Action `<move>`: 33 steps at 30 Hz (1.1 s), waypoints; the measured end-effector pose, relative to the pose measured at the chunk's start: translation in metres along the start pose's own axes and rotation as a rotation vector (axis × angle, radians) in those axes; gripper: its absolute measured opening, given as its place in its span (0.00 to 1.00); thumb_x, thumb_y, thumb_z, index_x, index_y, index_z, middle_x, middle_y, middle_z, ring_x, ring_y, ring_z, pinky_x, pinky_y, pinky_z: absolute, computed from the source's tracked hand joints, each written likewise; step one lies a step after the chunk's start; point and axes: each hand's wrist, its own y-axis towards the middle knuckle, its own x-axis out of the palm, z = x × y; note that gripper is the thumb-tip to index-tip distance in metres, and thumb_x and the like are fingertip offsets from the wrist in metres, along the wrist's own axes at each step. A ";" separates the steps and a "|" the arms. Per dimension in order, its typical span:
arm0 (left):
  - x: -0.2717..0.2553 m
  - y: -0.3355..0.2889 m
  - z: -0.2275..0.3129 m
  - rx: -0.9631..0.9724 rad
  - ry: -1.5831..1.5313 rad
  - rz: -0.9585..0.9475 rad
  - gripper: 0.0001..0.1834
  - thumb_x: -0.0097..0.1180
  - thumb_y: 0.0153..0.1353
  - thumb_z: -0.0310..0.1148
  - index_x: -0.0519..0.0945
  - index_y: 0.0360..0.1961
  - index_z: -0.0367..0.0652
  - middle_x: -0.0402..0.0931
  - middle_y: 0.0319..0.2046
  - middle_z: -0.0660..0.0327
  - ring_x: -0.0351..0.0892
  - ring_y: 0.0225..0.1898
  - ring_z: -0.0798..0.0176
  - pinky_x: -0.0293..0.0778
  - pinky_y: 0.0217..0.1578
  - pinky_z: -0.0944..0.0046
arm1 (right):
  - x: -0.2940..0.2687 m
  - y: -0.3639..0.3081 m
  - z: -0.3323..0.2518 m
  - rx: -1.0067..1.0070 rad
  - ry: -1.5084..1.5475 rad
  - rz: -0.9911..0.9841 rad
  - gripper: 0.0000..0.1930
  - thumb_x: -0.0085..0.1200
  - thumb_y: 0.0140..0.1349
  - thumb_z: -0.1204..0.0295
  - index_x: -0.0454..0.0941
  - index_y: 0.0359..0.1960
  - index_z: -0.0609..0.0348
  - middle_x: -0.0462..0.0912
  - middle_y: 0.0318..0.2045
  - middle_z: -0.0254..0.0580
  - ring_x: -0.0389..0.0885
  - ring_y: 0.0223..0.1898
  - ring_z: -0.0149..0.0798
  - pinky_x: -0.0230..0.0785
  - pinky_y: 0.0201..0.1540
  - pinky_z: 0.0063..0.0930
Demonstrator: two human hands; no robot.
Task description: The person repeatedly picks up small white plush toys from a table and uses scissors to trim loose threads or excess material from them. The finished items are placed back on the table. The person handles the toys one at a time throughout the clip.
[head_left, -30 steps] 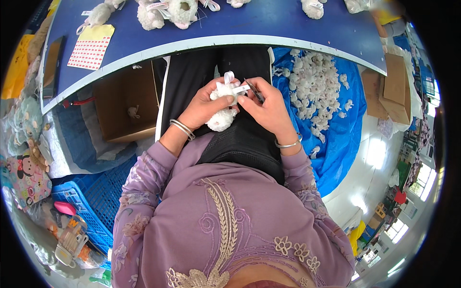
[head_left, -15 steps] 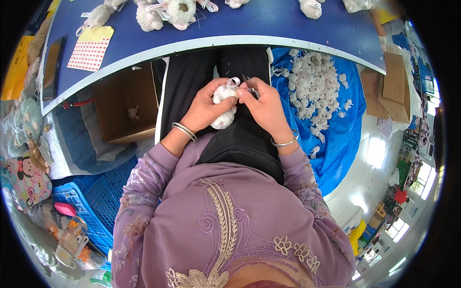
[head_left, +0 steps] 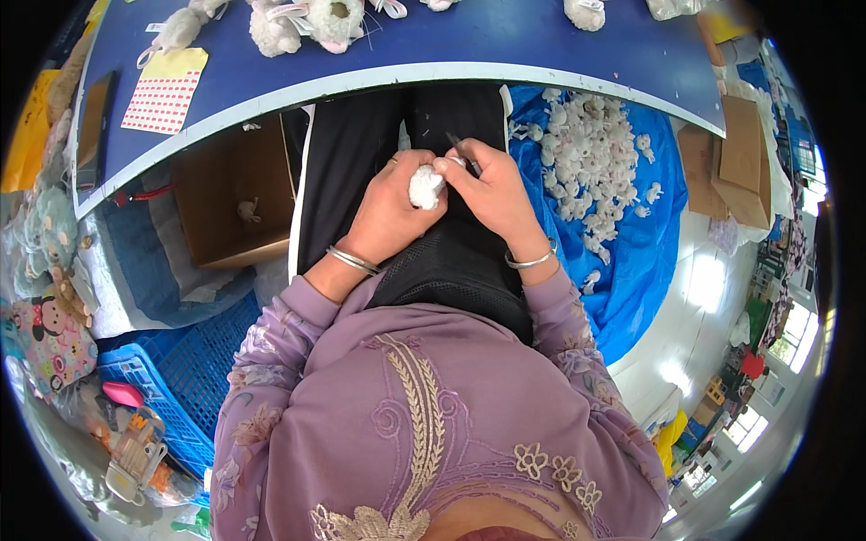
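Over my lap, my left hand (head_left: pixel 390 207) is wrapped round a small white plush toy (head_left: pixel 426 187), and only its fluffy rounded end shows between the fingers. My right hand (head_left: pixel 492 194) meets it, thumb and forefinger pinching right at the toy's upper side. A thin dark tool (head_left: pixel 454 141) pokes out past the right fingers; its kind is too hidden to make out. The ribbon loop on the toy is covered by my fingers.
Ahead is the blue table (head_left: pixel 505 41) bearing plush toys (head_left: pixel 334 22) and a sticker sheet (head_left: pixel 164 95). Right of my legs, many small white plush pieces (head_left: pixel 591 162) lie on a blue sheet (head_left: pixel 645 270). To the left stand a cardboard box (head_left: pixel 212 194) and a blue crate (head_left: pixel 171 379).
My left hand has turned and closed further over the plush toy, so less of it shows. The ribbon loop has gone out of sight, and my right fingers have come against the left.
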 end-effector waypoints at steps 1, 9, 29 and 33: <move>0.000 0.001 -0.001 0.027 0.024 0.012 0.19 0.64 0.53 0.26 0.73 0.47 0.38 0.76 0.36 0.54 0.78 0.36 0.55 0.74 0.38 0.63 | -0.003 0.000 0.000 0.042 0.058 -0.034 0.12 0.60 0.63 0.67 0.77 0.31 0.65 0.78 0.25 0.31 0.69 0.28 0.22 0.65 0.31 0.20; 0.001 0.004 -0.001 0.018 -0.137 0.012 0.24 0.65 0.52 0.22 0.73 0.51 0.40 0.71 0.36 0.61 0.75 0.37 0.63 0.72 0.40 0.66 | -0.032 -0.010 0.001 0.072 0.112 0.114 0.11 0.59 0.63 0.66 0.80 0.33 0.64 0.80 0.26 0.31 0.73 0.30 0.21 0.66 0.33 0.19; -0.006 0.008 0.002 -0.576 -1.383 -0.123 0.30 0.38 0.68 0.37 0.62 0.66 0.28 0.69 0.60 0.49 0.71 0.60 0.55 0.67 0.61 0.57 | -0.012 -0.011 -0.015 -0.161 -0.185 -0.025 0.21 0.68 0.51 0.70 0.78 0.48 0.58 0.76 0.36 0.28 0.69 0.30 0.20 0.60 0.30 0.16; -0.007 0.001 0.003 -0.564 -1.219 -0.225 0.30 0.46 0.63 0.24 0.61 0.68 0.32 0.68 0.62 0.50 0.67 0.65 0.56 0.66 0.63 0.61 | -0.029 -0.012 -0.018 0.102 -0.044 -0.076 0.16 0.64 0.54 0.71 0.77 0.44 0.61 0.76 0.34 0.31 0.69 0.31 0.22 0.63 0.33 0.18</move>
